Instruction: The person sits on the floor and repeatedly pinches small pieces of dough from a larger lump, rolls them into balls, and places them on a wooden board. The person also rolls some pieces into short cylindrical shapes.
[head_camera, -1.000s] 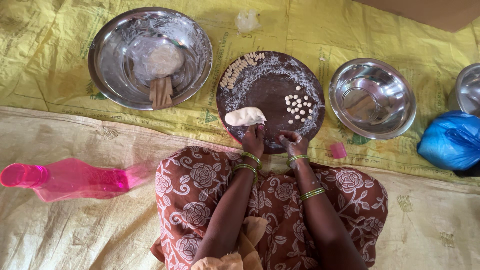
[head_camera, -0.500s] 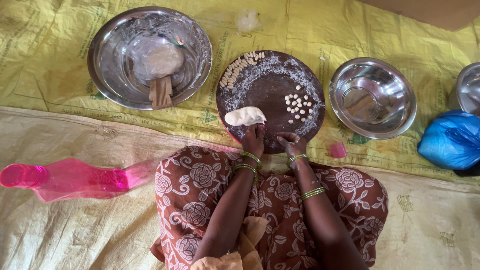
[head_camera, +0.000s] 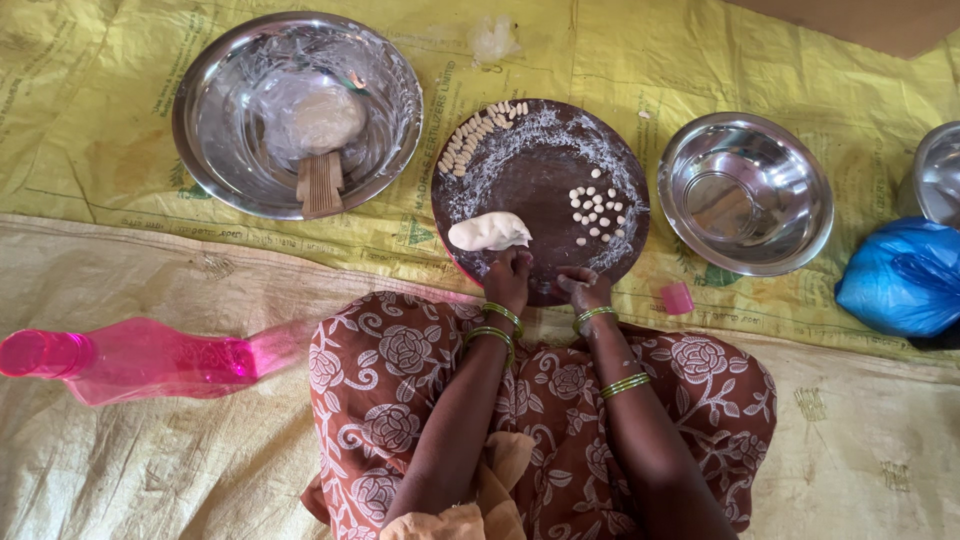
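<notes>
A round dark board (head_camera: 540, 165), dusted with flour, lies in front of my knees. A white dough lump (head_camera: 488, 232) rests on its near left part. My left hand (head_camera: 510, 275) has curled fingers that grip the lump's near edge. My right hand (head_camera: 583, 290) rests on the board's near rim with its fingers pinched together; nothing shows in them. Several small white dough balls (head_camera: 595, 212) sit on the board's right side. A row of small oblong dough pieces (head_camera: 478, 132) lies along its far left rim.
A large steel bowl (head_camera: 215, 150) at the far left holds a wrapped dough mass and a wooden tool. A steel bowl (head_camera: 745, 192) stands right of the board, beside a small pink cap (head_camera: 678, 298) and a blue bag (head_camera: 900, 278). A pink bottle (head_camera: 140, 358) lies at my left.
</notes>
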